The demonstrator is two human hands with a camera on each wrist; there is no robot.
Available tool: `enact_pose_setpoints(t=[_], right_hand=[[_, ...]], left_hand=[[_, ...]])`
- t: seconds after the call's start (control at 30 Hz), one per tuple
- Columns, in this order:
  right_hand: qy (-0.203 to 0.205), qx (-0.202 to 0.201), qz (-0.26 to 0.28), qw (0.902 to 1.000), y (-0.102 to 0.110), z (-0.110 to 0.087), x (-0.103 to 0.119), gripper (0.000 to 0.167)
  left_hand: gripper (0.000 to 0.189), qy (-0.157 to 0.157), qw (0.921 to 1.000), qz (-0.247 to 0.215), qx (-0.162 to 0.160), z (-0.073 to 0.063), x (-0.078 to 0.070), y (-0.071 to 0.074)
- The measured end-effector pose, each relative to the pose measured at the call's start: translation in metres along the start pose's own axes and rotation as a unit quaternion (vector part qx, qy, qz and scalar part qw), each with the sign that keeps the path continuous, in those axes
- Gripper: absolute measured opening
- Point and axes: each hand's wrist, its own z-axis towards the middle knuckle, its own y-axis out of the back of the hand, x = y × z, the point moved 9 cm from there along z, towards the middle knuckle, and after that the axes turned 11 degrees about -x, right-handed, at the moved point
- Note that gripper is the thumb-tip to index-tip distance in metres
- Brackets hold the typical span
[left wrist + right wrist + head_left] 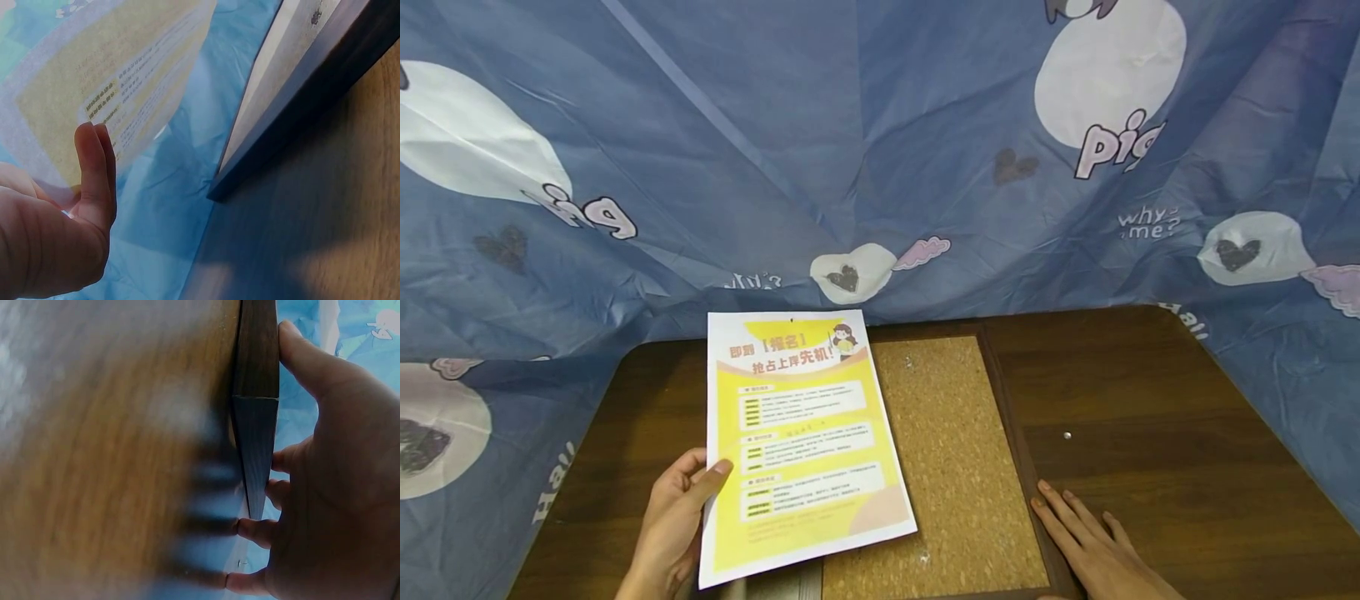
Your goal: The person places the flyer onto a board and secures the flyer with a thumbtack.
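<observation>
Poster (pixel 808 500): a yellow printed sheet held up at the 9 o'clock side of the cork board (pixel 962 467), hiding that part of it in the head view; the left-wrist view shows the paper curving.
Left hand (pixel 673 517): at the sheet's 8 o'clock edge, thumb on the printed face and fingers behind, pinching it.
Right hand (pixel 1093 537): at the board's 4 o'clock, fingers fairly straight and spread, tips against the outer side of the dark frame (pixel 1015 433), grasping nothing.
Cork: two small glints, one toward 11 o'clock (pixel 908 362), one toward 7 (pixel 924 558); too small to name surely, perhaps pins.
Counter (pixel 1150 400): a small shiny round piece (pixel 1067 435) lies just outside the frame, at 12 o'clock from the right hand; possibly a tack.
Step in hand: seemingly handling the loose sheet over the board while the other of the hands steadies the frame.
Next move: probably calls for a light edge pinch, so the paper doesn't crease, and a steady frame.
</observation>
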Motion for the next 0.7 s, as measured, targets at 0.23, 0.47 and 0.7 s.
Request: enact_pose_setpoints(t=[0.23, 0.47, 0.7], right_hand=[[0.001, 0.001, -0.004, 1.0000, 0.000, 0.000, 0.000, 0.096], [0.001, -0.006, -0.009, 0.9999, 0.000, 0.000, 0.000, 0.096], [-0.004, -0.007, -0.007, 0.9999, 0.001, 0.000, 0.000, 0.095]], left_hand=[[0.011, 0.009, 0.9999, -0.007, 0.004, -0.001, 0.002, -0.004], [0.013, 0.008, 0.9997, -0.015, 0.017, -0.002, 0.002, -0.010], [0.015, 0.017, 0.9992, -0.016, 0.032, -0.004, 0.003, -0.015]])
